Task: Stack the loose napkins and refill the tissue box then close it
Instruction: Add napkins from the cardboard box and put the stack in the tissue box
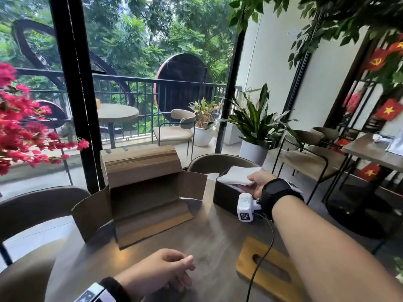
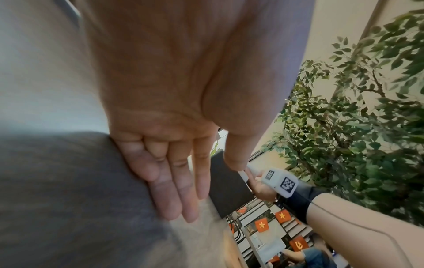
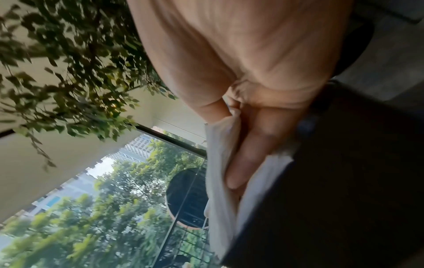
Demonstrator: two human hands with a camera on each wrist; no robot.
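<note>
A black tissue box (image 1: 224,198) stands open at the table's far right. My right hand (image 1: 258,182) holds a stack of white napkins (image 1: 238,175) over its opening, thumb on top and fingers beneath. In the right wrist view the fingers (image 3: 247,154) lie between napkin layers (image 3: 220,163) beside the dark box wall (image 3: 344,172). The box's wooden lid (image 1: 270,271), with a slot, lies flat near the front right under my forearm. My left hand (image 1: 168,271) rests on the table near the front edge, fingers relaxed and holding nothing; its fingers (image 2: 174,181) look straight in the left wrist view.
An open cardboard carton (image 1: 141,199) with brown paper stacks inside stands at the table's middle left. A chair back (image 1: 220,163) rises behind the table, another chair (image 1: 39,205) on the left. Potted plants (image 1: 255,127) and a second table (image 1: 370,151) stand to the right.
</note>
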